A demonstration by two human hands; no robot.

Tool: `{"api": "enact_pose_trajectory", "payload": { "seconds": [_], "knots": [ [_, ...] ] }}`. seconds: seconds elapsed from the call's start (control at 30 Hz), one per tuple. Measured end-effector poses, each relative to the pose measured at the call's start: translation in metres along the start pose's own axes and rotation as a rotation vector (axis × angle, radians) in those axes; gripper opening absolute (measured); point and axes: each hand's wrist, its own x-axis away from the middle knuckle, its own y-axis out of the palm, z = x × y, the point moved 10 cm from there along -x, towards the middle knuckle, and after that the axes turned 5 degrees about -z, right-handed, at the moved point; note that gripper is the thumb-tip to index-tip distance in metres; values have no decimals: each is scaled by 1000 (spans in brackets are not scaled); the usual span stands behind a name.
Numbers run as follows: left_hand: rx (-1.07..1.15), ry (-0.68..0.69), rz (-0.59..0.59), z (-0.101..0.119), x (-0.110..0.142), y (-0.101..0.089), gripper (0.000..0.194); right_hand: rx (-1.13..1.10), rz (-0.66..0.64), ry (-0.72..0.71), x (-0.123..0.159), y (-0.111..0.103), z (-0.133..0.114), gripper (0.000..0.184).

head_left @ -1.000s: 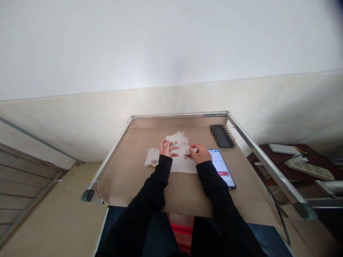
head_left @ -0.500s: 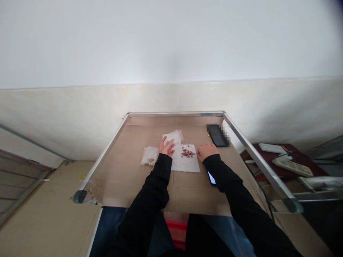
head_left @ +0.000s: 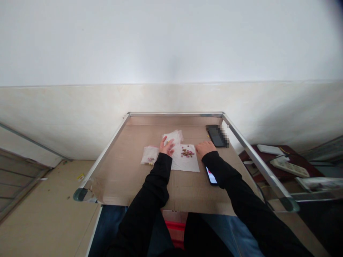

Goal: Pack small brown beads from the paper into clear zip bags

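My left hand (head_left: 166,147) has fingers apart by the bags (head_left: 177,135); whether my right hand (head_left: 205,148) grips anything, I cannot tell. The pills (head_left: 187,153) look light, probably slippery; best pinched mid-body.

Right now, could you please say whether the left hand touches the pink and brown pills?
Apart: the head view shows a strip of bare white paper between the left hand and the pink and brown pills.
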Motion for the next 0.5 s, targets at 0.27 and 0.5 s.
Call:
{"api": "enact_pose_trajectory", "payload": {
  "seconds": [0.27,0.5],
  "knots": [
    [-62,33,-43,-1,-1,3,58,-280,109,80,3,3,-19,22],
    [-63,52,-40,0,-3,2,59,-700,364,220,25,4,-6,32]
  ]
}}
